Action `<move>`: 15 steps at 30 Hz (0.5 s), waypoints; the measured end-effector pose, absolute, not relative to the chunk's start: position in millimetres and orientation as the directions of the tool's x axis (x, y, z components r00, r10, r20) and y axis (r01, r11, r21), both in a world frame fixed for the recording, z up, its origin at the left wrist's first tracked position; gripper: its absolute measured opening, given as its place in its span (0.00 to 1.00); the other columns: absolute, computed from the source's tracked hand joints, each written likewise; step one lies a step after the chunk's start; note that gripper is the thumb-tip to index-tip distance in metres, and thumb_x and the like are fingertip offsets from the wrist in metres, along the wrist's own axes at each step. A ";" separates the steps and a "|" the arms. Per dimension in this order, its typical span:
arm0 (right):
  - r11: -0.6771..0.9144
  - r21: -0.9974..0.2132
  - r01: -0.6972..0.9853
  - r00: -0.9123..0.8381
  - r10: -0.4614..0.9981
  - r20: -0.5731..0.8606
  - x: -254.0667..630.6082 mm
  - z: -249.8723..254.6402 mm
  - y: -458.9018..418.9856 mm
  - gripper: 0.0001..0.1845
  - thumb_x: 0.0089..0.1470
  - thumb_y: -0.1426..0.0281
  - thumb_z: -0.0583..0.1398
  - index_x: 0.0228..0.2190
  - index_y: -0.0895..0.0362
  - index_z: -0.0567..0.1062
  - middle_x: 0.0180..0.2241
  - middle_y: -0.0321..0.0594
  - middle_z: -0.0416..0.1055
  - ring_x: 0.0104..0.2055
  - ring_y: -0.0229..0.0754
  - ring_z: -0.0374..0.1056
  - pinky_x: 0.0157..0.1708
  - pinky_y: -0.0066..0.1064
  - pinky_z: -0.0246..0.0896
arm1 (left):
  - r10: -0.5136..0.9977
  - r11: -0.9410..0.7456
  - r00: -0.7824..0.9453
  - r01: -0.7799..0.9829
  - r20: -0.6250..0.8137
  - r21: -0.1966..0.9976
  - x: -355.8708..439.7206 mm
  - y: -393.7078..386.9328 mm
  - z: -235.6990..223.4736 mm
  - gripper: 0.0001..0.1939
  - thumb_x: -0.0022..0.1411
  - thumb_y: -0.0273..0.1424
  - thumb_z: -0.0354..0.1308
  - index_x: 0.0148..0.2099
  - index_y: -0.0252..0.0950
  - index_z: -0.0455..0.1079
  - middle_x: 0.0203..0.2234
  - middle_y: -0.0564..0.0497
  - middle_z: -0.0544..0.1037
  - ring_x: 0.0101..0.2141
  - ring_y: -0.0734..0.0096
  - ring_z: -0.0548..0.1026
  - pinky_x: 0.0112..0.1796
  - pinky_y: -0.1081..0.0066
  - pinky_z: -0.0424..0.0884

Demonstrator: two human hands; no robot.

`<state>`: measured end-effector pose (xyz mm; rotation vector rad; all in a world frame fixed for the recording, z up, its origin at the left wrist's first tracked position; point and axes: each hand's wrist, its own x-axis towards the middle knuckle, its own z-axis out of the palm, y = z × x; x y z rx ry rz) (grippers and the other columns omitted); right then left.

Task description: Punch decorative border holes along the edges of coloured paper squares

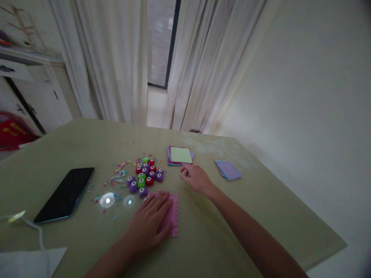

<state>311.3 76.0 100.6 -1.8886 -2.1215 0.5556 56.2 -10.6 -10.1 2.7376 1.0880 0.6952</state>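
Observation:
My left hand (pixel 152 222) lies flat, fingers stretched out, on a pink sheet (pixel 174 216) with small holes punched along its edge. The hand covers much of that sheet. My right hand (pixel 196 178) hovers above the table, its fingers curled inward with the tips close together; anything between them is too small to make out. Just beyond it is a stack of coloured square sheets (pixel 181 155), pale green on top. Left of the right hand sit several purple, red and green hole punches (pixel 141 182), each with a round white spot.
Colourful paper bits (pixel 117 177) are scattered left of the punches, near two clear round lids (pixel 107 200). A black tablet (pixel 66 195) lies further left, with a white cable (pixel 40 235) and white paper (pixel 31 262). Purple hole-edged sheets (pixel 228 170) rest at the right.

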 end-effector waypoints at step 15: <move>0.336 -0.499 0.799 -0.275 0.942 0.194 291.3 39.1 27.0 0.08 0.68 0.76 0.62 0.45 0.55 0.81 0.48 0.45 0.81 0.51 0.48 0.76 0.55 0.39 0.70 | 0.664 -0.734 0.617 0.646 0.423 0.209 47.4 -17.7 -6.7 0.32 0.71 0.39 0.62 0.73 0.39 0.64 0.68 0.44 0.74 0.63 0.53 0.76 0.65 0.54 0.68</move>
